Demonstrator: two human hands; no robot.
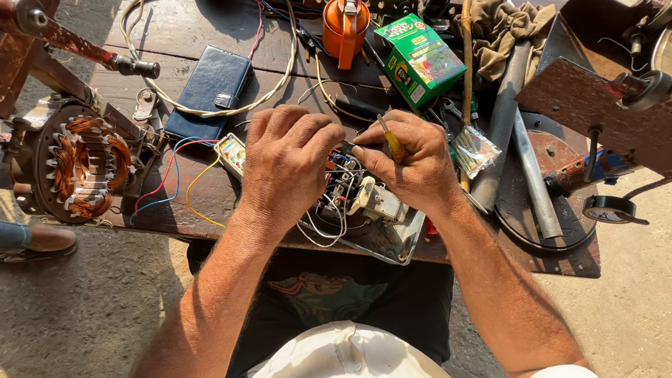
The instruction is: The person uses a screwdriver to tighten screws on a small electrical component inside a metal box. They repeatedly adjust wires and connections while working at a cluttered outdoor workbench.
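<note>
Left hand [286,163] steadies the wired switch assembly [354,199], right hand [410,167] pinches a yellow screwdriver [391,141]; thin wires look fragile, so hold by the metal plate.

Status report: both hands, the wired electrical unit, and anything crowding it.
Left hand gripping the white-wired electrical unit. Right hand holds yellow-handled screwdriver at its terminals. Green cardboard box and grey metal pipe close by.
</note>
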